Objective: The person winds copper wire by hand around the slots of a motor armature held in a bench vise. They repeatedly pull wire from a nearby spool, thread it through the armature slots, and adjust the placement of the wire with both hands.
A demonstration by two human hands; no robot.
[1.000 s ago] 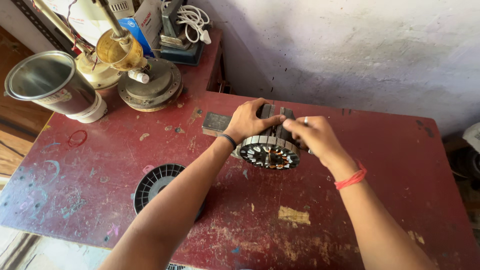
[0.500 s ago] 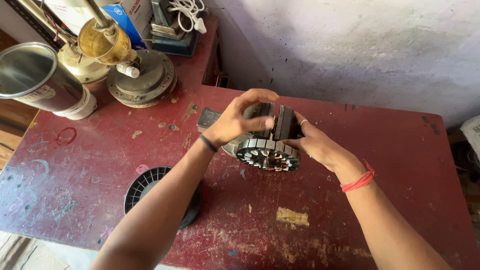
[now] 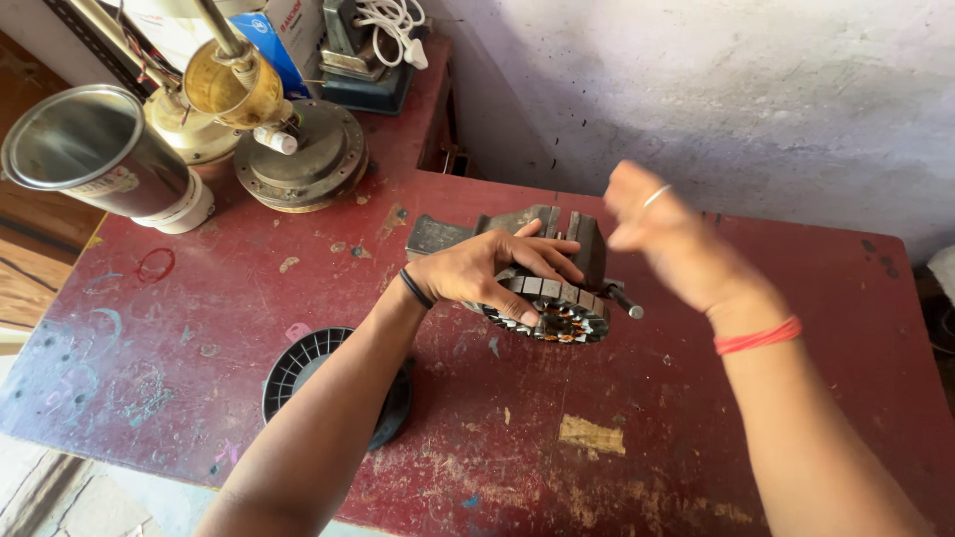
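Motor stator [image 3: 553, 313] is gripped by left hand [image 3: 487, 273] against small bench vise [image 3: 557, 244] on red tabletop [image 3: 696, 438]. Right hand [image 3: 662, 234] is raised, loosely open, blurred, holding nothing.

Stator [image 3: 557, 318] on table [image 3: 696, 457], fan guard [image 3: 308, 368] left.

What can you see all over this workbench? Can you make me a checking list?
Surface: red table, worn, with chipped paint and stains.
Job's things: round motor core with copper coils, sitting by a small vise.
Clutter: black fan disc, metal can, round metal housing, brass part.
Hands: left hand rests on the motor core; right hand is raised above it, blurred, holding nothing seen.
Cables: white cord coiled at the back.
Surroundings: rough whitish wall.
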